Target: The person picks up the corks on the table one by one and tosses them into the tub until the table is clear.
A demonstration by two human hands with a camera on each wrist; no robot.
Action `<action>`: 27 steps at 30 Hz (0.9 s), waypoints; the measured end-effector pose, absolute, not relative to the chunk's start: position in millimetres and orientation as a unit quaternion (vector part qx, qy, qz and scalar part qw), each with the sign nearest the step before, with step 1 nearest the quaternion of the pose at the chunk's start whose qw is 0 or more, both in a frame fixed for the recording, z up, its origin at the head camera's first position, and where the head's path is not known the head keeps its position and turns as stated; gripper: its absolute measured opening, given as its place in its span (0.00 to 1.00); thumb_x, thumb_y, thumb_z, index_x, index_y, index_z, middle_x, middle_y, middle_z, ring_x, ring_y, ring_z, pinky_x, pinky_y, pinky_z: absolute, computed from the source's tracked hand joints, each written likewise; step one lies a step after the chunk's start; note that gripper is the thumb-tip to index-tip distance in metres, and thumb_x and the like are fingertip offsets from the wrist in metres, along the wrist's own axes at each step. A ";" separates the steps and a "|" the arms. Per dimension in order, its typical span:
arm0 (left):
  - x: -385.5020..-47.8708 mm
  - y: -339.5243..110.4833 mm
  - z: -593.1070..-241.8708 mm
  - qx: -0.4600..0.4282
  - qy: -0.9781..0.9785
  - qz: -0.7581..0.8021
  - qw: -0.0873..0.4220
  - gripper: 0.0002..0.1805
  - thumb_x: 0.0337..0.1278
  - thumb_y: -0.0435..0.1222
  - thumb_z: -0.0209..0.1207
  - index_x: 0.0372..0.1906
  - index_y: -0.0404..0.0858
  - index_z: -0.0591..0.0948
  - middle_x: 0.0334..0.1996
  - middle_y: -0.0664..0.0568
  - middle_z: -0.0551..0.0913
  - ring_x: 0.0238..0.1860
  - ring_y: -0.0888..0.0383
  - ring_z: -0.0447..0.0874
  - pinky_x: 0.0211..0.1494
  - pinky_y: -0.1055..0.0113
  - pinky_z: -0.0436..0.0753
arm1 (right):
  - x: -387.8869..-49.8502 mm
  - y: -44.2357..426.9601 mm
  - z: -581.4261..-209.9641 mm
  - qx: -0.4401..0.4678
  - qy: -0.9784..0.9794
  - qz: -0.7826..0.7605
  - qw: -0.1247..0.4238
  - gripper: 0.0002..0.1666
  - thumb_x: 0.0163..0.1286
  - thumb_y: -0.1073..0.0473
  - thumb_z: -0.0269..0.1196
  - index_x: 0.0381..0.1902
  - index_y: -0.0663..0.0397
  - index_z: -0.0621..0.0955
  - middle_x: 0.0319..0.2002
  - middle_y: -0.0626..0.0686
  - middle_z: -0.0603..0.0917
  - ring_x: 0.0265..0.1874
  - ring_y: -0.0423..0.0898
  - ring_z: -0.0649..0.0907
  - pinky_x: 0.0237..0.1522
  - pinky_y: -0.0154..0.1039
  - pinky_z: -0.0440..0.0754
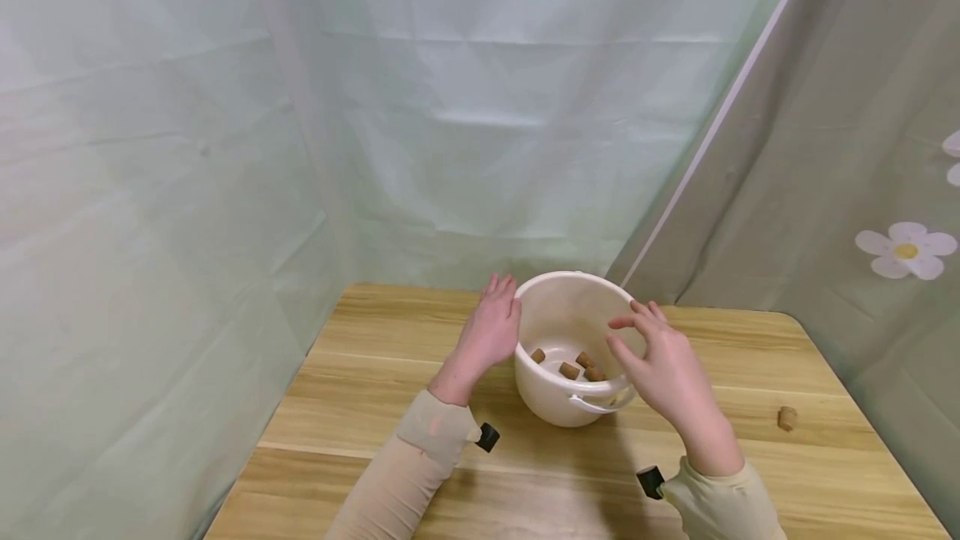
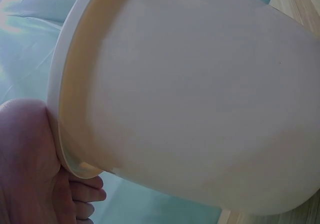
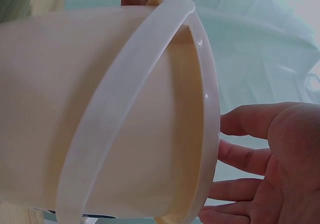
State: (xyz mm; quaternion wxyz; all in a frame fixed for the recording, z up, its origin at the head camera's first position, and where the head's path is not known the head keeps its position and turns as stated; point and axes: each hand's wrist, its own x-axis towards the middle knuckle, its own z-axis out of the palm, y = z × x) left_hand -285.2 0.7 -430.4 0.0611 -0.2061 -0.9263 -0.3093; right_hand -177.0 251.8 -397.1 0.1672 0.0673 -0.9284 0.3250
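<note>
A white bucket stands upright on the wooden table. Several brown cork stoppers lie on its bottom. My left hand rests against the left side of the rim, fingers extended. In the left wrist view its thumb side touches the rim. Over the right edge of the bucket is my right hand, fingers spread and a gap between thumb and forefinger. Nothing shows in its grasp. The right wrist view has its fingers at the rim, beside the hanging white handle.
A single cork stopper sits on the table to the right of the bucket. Pale curtains hang behind and to the left, a grey flowered one to the right. A small black device is on each wrist.
</note>
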 end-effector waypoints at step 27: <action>-283.8 -3.2 -428.9 -0.206 -0.928 -0.303 0.059 0.29 0.89 0.40 0.37 0.80 0.26 0.63 0.82 0.35 0.59 0.85 0.38 0.48 0.86 0.49 0.48 | -171.4 256.6 -403.0 0.059 -0.924 0.334 0.177 0.17 0.80 0.50 0.65 0.56 0.55 0.87 0.74 0.69 0.74 0.79 0.70 0.64 0.74 0.74 0.62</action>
